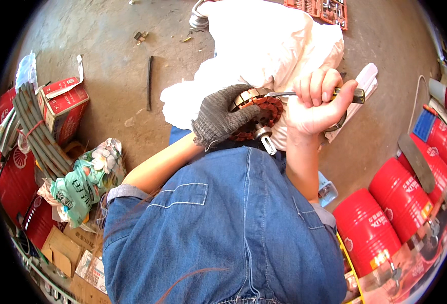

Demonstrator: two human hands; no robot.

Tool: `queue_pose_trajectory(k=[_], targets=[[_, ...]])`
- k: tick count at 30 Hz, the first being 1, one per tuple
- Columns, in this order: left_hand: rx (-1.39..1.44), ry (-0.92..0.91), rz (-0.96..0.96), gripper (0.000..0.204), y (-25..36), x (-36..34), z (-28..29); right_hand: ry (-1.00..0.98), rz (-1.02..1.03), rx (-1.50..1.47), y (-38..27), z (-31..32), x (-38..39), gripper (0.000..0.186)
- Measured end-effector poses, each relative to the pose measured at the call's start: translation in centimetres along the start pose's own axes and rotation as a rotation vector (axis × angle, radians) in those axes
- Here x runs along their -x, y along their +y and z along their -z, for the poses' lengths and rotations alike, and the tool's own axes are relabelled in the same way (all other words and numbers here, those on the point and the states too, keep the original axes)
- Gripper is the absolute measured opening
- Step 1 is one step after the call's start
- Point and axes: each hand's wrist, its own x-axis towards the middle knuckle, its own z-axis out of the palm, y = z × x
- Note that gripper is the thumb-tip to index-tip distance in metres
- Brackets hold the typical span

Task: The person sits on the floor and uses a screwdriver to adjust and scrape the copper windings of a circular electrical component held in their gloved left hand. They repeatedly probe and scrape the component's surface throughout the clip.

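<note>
My left hand (222, 115), in a dark grey knitted glove, is closed around a round motor part (271, 108) with a reddish-orange slotted ring and a metal rim. A metal shaft end (267, 142) with a bearing on it sticks out toward me. My bare right hand (314, 99) grips a screwdriver (359, 96) with a yellow and black handle. Its blade points left and its tip meets the rim of the part beside my left fingers. The part is held over my lap, against a white cloth (274, 40); the glove hides its left side.
An orange socket set case (341, 15) lies on the floor at the far right of the cloth. A dark strip (150, 83) lies left of it. Red drums (367, 228) stand at the right. A red carton (66, 109), bundled hoses (38, 131) and a green plastic bag (76, 192) crowd the left.
</note>
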Motion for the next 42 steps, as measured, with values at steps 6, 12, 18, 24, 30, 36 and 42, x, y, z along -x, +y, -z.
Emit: queue_pose_trajectory(k=[6,12,18,24,30,36,42], targets=[[-0.017,0.016,-0.033,0.052,-0.6,0.0,-0.2,0.116,0.007,-0.039,-0.3,0.1,-0.1,0.054],[-0.007,0.019,-0.018,0.051,-0.3,0.0,-0.1,0.425,0.081,0.294,-0.2,-2.4,2.5,0.045],[-0.025,0.022,-0.019,0.051,-0.4,0.0,-0.3,0.133,0.192,0.746,-0.7,0.7,7.4,0.035],[-0.005,0.006,-0.028,0.051,-0.5,0.0,-0.2,0.069,-0.181,0.228,-2.6,0.8,9.2,0.031],[0.062,-0.008,0.012,0.053,-0.4,0.2,-0.1,0.052,-0.559,-0.492,-0.6,1.8,7.4,0.036],[-0.038,0.059,-0.083,0.059,-0.7,0.0,-0.3,-0.007,-0.2,0.32,-3.3,0.8,5.2,0.059],[-0.05,-0.024,-0.062,0.055,-0.4,-0.2,0.2,-0.024,-0.006,0.687,-2.1,-0.4,3.6,0.067]])
